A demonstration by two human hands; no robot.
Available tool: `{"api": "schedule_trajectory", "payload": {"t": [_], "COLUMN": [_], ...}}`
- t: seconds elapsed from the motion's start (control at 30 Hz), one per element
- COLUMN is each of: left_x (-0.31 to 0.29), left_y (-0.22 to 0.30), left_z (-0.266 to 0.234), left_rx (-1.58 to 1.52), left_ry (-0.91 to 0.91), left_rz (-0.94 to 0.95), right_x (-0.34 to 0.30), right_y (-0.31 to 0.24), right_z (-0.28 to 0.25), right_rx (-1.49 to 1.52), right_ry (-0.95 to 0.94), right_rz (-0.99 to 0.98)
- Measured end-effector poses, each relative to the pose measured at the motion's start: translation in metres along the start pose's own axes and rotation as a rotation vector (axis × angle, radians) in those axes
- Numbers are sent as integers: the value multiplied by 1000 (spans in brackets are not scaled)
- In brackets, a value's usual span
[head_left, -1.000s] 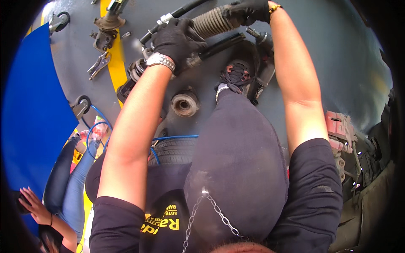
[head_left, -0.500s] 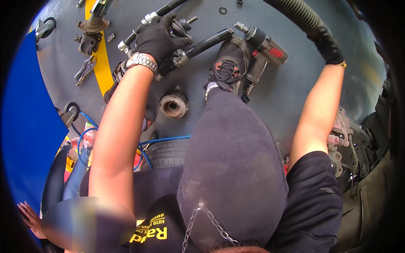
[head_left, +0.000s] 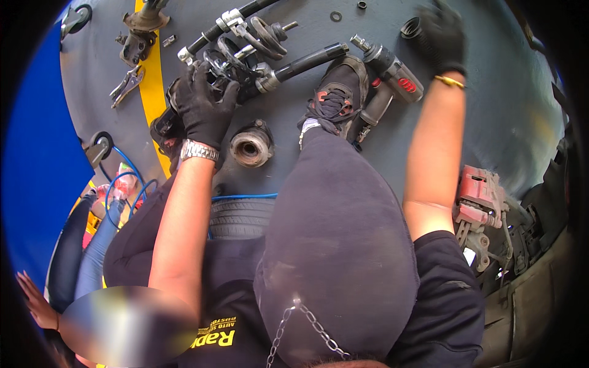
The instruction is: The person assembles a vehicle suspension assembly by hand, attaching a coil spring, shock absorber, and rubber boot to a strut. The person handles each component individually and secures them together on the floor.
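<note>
Head view. The left hand, in a black glove, is placed at the near left end of a coil spring assembly. Its thumb and fingers stand apart over the dark end of the assembly; the palm side is hidden, so whether the grip is clamped cannot be determined. The coils lie beyond and to the right of the fingertips, between an upper black bar and a lower black bar. A threaded tip projects to the right of the coils.

The right hand, also gloved, is at the upper right and blurred by motion. A ribbed boot is at the left side of this hand, partly covered by it, with its round open end exposed. Closure of the fingers on the boot cannot be confirmed.

Between the hands, an impact wrench lies on the floor just beside the right side of a shoe. A round metal mount sits near the left wrist, to its right. A ring washer lies beyond the wrench.
</note>
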State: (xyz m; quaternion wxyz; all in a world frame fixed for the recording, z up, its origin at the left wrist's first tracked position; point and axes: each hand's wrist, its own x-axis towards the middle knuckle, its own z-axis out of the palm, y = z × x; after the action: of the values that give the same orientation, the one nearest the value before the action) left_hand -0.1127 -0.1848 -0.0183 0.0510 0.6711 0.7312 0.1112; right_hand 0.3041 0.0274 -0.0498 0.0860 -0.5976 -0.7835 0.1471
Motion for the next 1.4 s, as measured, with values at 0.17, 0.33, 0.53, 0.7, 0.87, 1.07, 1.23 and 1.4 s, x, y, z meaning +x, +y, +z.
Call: {"api": "schedule_trajectory", "payload": {"t": [0.17, 0.33, 0.53, 0.7, 0.87, 1.07, 1.23, 1.4], "left_x": [-16, -17, -28, -25, -23, -24, -25, -28], "left_y": [-13, -29, -37, -25, -27, -24, -25, -25], "left_z": [5, 19, 23, 25, 25, 24, 21, 28], "left_rx": [-62, -46, -21, -25, -59, -28, -17, 15], "left_ry": [-33, -56, 30, -23, 22, -10, -14, 6], "left_rz": [27, 56, 73, 53, 99, 59, 83, 38], "right_x": [28, 62, 51, 97, 34, -22, -53, -45], "right_y": [-166, -118, -122, -45, -108, -133, -160, -159], "right_z": [108, 198, 189, 184, 32, -20, -30, -16], "right_rx": [559, 1285, 671, 1070, 1847, 2249, 2386, 2558], "right_ry": [-397, -1145, -603, -987, -565, -494, -312, -566], "right_rz": [-314, 41, -608, -85, 101, -173, 97, 34]}}
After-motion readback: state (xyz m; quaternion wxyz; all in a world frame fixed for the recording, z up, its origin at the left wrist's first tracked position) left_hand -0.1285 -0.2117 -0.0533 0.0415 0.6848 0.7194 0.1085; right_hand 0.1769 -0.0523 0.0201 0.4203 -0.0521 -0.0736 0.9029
